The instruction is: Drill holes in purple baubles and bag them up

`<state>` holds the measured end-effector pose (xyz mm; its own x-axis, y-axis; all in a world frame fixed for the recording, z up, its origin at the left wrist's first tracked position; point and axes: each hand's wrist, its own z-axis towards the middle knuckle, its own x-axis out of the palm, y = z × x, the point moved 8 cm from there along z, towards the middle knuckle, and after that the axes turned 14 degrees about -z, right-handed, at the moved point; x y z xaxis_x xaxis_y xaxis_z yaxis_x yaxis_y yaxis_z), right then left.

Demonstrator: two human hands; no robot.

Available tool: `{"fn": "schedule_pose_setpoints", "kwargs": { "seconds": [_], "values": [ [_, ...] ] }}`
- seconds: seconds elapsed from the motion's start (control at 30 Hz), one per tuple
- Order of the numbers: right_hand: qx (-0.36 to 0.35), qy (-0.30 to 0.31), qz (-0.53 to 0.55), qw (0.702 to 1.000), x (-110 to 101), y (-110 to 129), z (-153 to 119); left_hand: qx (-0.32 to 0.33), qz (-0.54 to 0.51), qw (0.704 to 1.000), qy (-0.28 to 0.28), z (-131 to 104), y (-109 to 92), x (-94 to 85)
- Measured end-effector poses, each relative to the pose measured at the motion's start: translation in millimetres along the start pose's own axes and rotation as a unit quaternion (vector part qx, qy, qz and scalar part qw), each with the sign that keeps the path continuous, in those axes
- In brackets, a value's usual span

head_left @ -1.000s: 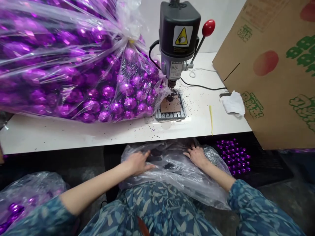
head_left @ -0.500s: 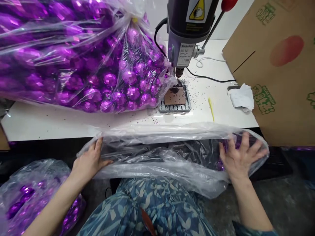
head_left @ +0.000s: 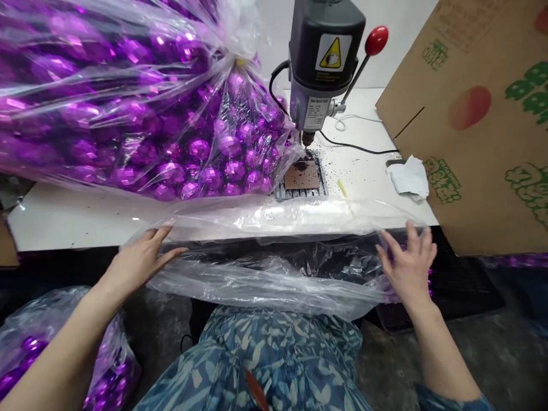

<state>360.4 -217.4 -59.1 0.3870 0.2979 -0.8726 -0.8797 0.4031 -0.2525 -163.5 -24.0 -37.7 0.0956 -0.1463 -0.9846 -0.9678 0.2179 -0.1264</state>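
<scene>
A clear plastic bag (head_left: 274, 291) is spread wide at the front edge of the table, its mouth facing up. My left hand (head_left: 139, 257) is inside the left end of the mouth, fingers stretched and thumb apart, pressing the film outward. At the right end my right hand (head_left: 409, 262) spreads its fingers against the inside of the film. Some purple shiny baubles show through the plastic around the right hand. How full the bag is lower down is hidden.
A tied bag of purple faceted baubles (head_left: 171, 125) fills the table's left. Behind the open bag stands a small bench drill (head_left: 325, 63) with black shavings around it. Crumpled tissue (head_left: 409, 177) and a cardboard box (head_left: 479, 125) are right. Another bauble bag (head_left: 107, 365) sits lower left.
Both hands have shifted slightly left in view, still spread in the bag's mouth. The bag's far film has risen over the table edge, and the view has tilted up a little.
</scene>
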Motion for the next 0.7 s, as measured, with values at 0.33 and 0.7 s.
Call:
{"fn": "schedule_pose_setpoints", "kwargs": {
  "seconds": [0.33,0.7],
  "values": [
    [-0.071,-0.054,0.16,0.983,-6.6,97.3,102.7,0.255,-0.185,0.943,-0.108,16.0,-199.7,31.7],
    [-0.081,0.002,0.379,0.922,32.5,100.5,164.0,0.233,-0.101,0.967,0.014,88.2,-232.4,69.6]
  ]
}}
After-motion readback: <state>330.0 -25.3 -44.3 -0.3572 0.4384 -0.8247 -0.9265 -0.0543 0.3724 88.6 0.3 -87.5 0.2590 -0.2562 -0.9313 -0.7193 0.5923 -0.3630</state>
